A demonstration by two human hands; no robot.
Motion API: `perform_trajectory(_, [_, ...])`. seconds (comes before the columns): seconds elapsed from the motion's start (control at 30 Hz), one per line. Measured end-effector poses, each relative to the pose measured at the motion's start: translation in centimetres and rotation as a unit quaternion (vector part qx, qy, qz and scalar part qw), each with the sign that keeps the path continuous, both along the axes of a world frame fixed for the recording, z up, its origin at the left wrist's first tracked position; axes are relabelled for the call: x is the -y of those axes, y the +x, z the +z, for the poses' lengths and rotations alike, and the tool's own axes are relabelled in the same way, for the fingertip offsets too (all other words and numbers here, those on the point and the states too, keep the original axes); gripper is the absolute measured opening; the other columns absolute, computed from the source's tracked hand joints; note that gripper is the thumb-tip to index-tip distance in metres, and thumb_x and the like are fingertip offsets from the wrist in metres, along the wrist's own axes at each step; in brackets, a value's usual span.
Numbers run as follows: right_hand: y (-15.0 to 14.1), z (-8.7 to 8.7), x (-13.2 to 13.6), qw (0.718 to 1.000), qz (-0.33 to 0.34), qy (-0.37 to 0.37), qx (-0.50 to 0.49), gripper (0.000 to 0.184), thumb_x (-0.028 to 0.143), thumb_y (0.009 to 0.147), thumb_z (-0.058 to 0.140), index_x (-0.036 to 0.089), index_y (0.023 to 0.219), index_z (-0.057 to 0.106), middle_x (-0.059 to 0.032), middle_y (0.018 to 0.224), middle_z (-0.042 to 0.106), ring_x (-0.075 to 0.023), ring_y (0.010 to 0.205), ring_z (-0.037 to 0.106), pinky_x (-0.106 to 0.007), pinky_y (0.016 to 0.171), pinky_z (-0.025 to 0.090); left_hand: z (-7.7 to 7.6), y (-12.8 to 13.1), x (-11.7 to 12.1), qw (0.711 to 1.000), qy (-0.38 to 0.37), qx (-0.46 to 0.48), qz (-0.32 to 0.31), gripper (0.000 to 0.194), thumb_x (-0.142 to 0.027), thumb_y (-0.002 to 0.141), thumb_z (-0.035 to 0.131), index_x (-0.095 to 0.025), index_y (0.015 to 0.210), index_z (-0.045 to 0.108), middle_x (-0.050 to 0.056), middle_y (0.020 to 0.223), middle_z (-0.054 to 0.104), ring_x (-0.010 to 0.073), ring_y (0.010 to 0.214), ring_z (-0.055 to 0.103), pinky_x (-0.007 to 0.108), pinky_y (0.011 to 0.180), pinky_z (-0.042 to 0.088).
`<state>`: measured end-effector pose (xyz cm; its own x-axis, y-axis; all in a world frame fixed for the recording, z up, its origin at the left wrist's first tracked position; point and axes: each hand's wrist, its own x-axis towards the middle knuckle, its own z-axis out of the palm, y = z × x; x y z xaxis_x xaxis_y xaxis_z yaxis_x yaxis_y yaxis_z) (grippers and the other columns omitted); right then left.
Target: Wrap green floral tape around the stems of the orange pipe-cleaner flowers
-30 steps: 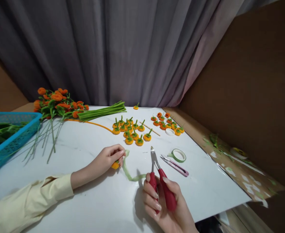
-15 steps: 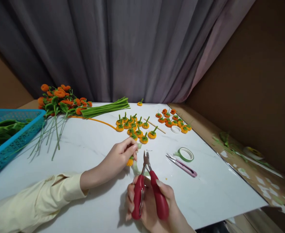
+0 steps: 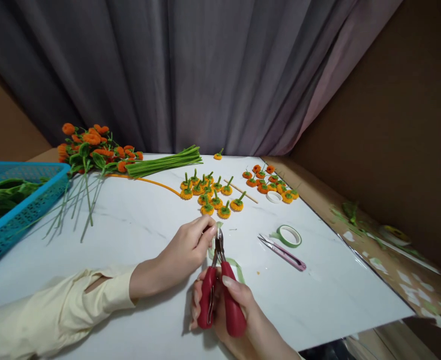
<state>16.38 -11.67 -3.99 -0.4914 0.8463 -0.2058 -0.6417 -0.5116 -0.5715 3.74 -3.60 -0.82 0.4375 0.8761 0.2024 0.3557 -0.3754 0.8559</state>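
Note:
My left hand (image 3: 188, 245) is closed in a pinch at the middle of the table. Its fingers hide the small orange pumpkin that showed under them a moment earlier. Pale green floral tape (image 3: 239, 271) trails below the fingertips. My right hand (image 3: 243, 305) grips red-handled wire cutters (image 3: 219, 245), jaws pointing away from me. The jaw tips meet the tape end beside my left fingertips; whether they have closed on it I cannot tell. Just beyond stand several yellow-orange fuzzy pumpkins (image 3: 224, 212) with green stems.
Purple thread snips (image 3: 286, 257) and a tape roll (image 3: 290, 236) lie at right, near darker orange pumpkins (image 3: 262, 188) and a white ring (image 3: 274, 197). Green stems (image 3: 163, 164) and orange flowers (image 3: 92, 137) lie back left. A blue basket (image 3: 25, 237) holds leaves. Scraps litter the cardboard at right.
The wire cutters have moved up and left, so their jaws now reach my left fingertips, and the handles are closer together. The orange pumpkin under my left fingers has gone out of sight.

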Motion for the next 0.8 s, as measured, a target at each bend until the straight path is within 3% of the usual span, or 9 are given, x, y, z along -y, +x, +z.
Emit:
perform_trajectory(0.5, [-0.3, -2.4, -0.1, 0.999, -0.022, 0.024, 0.037, 0.041, 0.051, 0.076, 0.066, 0.016, 0.095, 0.054, -0.0032, 0.082, 0.058, -0.0156, 0.068, 0.059, -0.035, 0.069, 0.049, -0.1, 0.1, 0.1, 0.999, -0.038, 0.011, 0.014, 0.022, -0.031, 0.092, 0.034, -0.02, 0.073, 0.041, -0.003, 0.064, 0.045, 0.0136, 0.059, 0.042, 0.027, 0.059, 0.034])
perform_trajectory(0.8, [-0.4, -1.6, -0.1, 0.998, -0.037, 0.014, 0.049, 0.039, 0.049, 0.077, 0.067, 0.015, 0.094, 0.056, -0.003, 0.08, 0.058, -0.0153, 0.07, 0.059, -0.034, 0.071, 0.049, -0.4, 0.2, 0.5, 0.999, -0.031, 0.003, 0.007, 0.023, -0.027, 0.093, 0.033, -0.02, 0.073, 0.041, -0.003, 0.064, 0.044, 0.0131, 0.059, 0.041, 0.026, 0.06, 0.035])
